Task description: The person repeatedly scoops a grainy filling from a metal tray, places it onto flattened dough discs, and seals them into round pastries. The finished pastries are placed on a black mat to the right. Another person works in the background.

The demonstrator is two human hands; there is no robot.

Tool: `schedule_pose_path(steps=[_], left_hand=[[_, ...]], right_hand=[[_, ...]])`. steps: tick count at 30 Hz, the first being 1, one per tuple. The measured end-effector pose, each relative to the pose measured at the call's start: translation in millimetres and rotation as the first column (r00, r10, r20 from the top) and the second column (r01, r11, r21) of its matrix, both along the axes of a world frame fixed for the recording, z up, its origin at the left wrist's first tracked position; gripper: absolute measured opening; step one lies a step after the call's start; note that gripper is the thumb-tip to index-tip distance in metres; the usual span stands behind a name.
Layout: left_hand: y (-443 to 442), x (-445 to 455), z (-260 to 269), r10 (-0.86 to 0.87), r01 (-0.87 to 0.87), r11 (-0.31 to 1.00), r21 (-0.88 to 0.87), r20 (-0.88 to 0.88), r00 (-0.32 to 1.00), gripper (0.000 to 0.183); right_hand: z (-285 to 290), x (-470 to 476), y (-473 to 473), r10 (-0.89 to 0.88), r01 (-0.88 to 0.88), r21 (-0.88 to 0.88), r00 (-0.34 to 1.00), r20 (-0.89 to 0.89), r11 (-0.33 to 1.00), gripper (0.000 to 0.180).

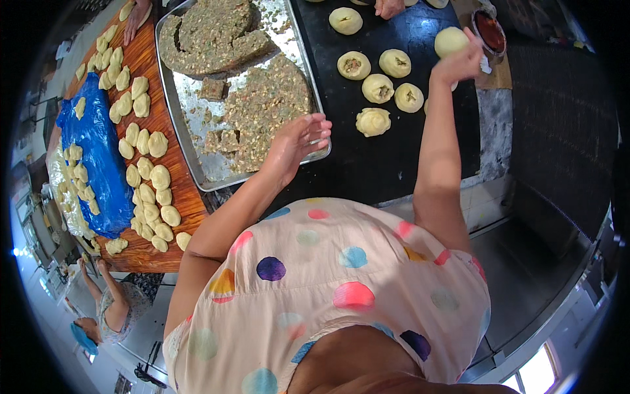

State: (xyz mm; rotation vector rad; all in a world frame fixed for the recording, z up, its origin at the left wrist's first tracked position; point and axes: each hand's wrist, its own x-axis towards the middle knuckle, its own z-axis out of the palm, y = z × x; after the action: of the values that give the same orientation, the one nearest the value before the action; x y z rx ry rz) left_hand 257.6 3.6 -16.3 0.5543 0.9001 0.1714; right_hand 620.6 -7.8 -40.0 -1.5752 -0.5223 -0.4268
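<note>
My left hand (303,139) hovers over the near right corner of a metal tray (197,170). Its fingers are apart and slightly curled, with nothing in them. The tray holds slabs of a coarse, nut-studded filling (270,108) and a few cut cubes (212,89). At the far right, my blurred right hand (457,64) overlaps a smooth round dough ball (449,41); whether it grips the ball is unclear. A small white scrap (486,65) shows by its fingers. Filled dough balls (378,88), several with gathered openings showing filling, sit on the black work surface (344,167).
A bowl of dark red liquid (489,32) stands beyond my right hand. Dough pieces (152,197) and blue plastic sheeting (96,152) cover part of the wooden table (192,216). Other people's hands (389,8) reach in at the top; another person (115,310) works lower left.
</note>
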Motion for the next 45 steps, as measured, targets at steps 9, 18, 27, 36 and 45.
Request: schedule_pose_path(steps=[9, 18, 27, 36, 45], left_hand=[[-6, -33, 4, 0.043, -0.044, 0.998, 0.035, 0.012, 0.999, 0.039], [-39, -58, 5, -0.008, 0.008, 0.999, -0.044, -0.008, 1.0, 0.035], [-55, -101, 2, -0.001, 0.001, 1.0, 0.003, -0.036, 0.999, 0.034], [-87, -97, -20, -0.172, 0.172, 0.984, -0.039, -0.005, 0.985, 0.03], [-123, -83, -60, -0.389, 0.378, 0.904, -0.2, -0.016, 0.921, 0.028]], right_hand=[[-65, -41, -95, 0.233, -0.37, -0.464, 0.916, -0.326, 0.805, 0.022], [-140, -139, -138, -0.088, -0.248, -0.223, 0.462, -0.883, 0.943, 0.065], [-140, -157, -143, 0.083, -0.464, -0.352, 0.69, -0.719, 0.813, 0.04], [-54, -202, -248, 0.201, -0.688, -0.062, 0.296, -0.934, 0.723, 0.037], [-136, -237, -236, -0.02, -0.116, -0.93, 0.991, -0.132, 0.348, 0.071]])
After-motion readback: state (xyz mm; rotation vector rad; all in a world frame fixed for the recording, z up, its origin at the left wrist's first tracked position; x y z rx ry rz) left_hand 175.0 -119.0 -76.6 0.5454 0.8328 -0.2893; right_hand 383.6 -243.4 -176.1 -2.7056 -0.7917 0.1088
